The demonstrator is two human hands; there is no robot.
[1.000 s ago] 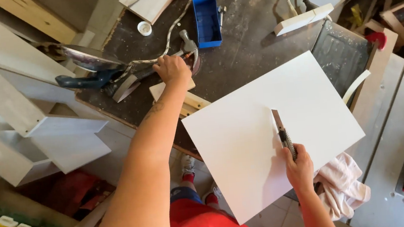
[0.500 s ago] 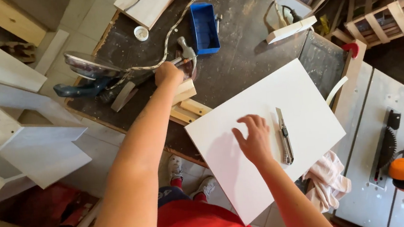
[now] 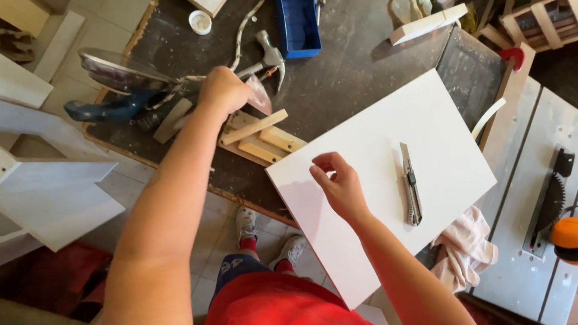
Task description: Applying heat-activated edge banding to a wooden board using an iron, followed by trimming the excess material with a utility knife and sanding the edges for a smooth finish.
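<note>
1. The left hand (image 3: pixel 223 91) reaches far out over the dark workbench (image 3: pixel 351 72), its fingers curled shut over something among the clutter; what it grips cannot be made out.
2. Just beyond that hand lies a hammer (image 3: pixel 265 50), and right beside its knuckles sit short wooden blocks (image 3: pixel 262 135).
3. Further out from the hand stands a blue plastic tray (image 3: pixel 298 14); its inside looks bare, though its far end is cut off by the frame.
4. The right hand (image 3: pixel 339 182) rests on the white panel (image 3: pixel 382 175), fingers bent loosely, holding nothing.
5. A utility knife (image 3: pixel 411 187) lies on the panel just to the right of that hand, not touching it.
</note>
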